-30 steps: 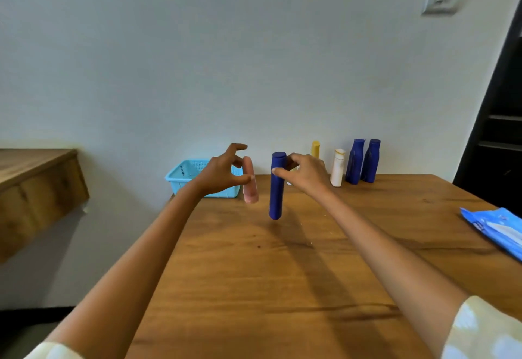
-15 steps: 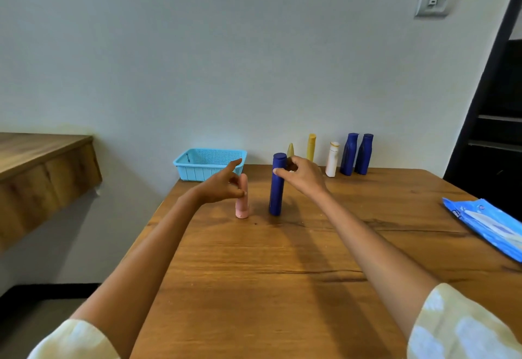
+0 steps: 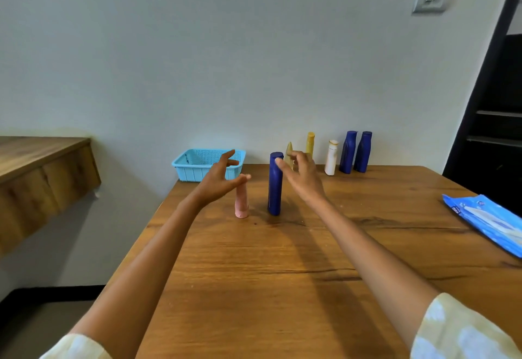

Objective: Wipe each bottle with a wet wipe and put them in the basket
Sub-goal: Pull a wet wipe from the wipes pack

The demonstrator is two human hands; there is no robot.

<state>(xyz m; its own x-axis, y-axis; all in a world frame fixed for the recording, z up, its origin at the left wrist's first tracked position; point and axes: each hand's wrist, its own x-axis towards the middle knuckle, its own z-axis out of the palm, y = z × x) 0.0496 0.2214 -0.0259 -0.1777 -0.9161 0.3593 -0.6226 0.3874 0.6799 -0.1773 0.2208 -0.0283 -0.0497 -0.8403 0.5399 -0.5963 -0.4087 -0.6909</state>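
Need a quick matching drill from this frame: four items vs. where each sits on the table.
Things:
1. basket
2. wet wipe pack
3. pink bottle
4. white bottle

Places:
A. right edge of the table
B. far left corner
C. in the back row by the wall
D. just left of the tall blue bottle

Pairs: 1-B, 2-A, 3-D, 4-C

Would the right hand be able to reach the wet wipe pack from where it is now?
Probably yes: the right hand is open, and bare table lies between it and the wet wipe pack.
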